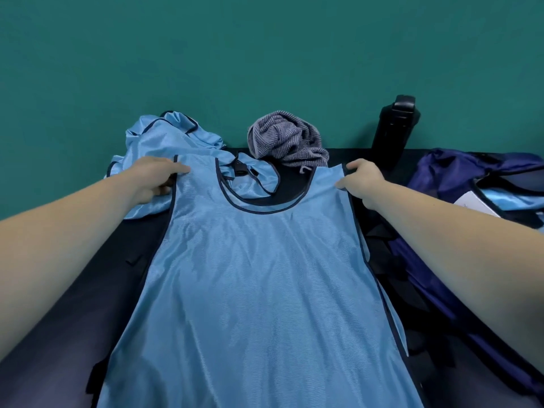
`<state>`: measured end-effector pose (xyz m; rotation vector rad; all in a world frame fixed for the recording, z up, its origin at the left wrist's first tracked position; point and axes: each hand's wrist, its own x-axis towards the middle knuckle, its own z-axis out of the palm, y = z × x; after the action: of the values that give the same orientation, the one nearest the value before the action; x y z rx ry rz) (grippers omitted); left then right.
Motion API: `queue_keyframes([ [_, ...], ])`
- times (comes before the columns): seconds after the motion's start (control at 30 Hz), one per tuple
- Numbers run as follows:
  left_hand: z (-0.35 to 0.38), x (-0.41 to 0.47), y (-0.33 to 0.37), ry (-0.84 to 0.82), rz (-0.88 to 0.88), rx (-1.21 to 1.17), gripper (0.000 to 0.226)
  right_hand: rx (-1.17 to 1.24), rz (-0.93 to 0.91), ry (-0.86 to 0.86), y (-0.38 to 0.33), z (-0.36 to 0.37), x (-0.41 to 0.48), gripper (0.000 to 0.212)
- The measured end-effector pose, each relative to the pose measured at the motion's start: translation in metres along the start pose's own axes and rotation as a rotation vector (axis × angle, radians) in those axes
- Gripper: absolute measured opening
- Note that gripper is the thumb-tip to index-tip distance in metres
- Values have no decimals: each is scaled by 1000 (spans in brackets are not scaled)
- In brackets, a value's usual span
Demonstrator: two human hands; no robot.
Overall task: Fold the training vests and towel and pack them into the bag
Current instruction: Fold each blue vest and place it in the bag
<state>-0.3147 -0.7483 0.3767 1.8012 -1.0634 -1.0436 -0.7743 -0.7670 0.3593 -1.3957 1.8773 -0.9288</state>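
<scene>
At the far shoulders of the vest, the left hand pinches one strap and the right hand the other, fingers curled on the cloth. It lies spread flat on the table, so folding seems about to start, and a lengthwise fold with matched edges is likely next. Behind lie a crumpled second vest and the towel; the bag sits to the right. A white card there is unreadable.

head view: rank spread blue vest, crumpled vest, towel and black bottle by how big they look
1. spread blue vest, though it lies nearest the camera
2. crumpled vest
3. grey towel and black bottle look alike; not ranked
</scene>
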Motion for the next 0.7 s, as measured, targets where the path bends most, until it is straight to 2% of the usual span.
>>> queue_keyframes([
  [0.07, 0, 0, 3, 16, 15, -17, 14, 16, 3, 29, -2, -1, 3, 38],
  [0.3, 12, 2, 6, 133, 40, -4, 29, -17, 18, 52, 5, 5, 13, 49],
  [0.37, 14, -1, 4, 145, 46, -23, 24, -33, 24, 52, 6, 5, 15, 49],
  [0.5, 11, -14, 2, 140, 74, -16, 22, -59, 16, 47, 0, 2, 9, 67],
  [0.57, 9, -27, 2, 156, 118, 11, 23, -81, -13, 52, -6, -1, 2, 68],
  [0.7, 4, -70, -1, 212, 185, 123, 59, -171, -108, 65, -21, -13, -30, 65],
])
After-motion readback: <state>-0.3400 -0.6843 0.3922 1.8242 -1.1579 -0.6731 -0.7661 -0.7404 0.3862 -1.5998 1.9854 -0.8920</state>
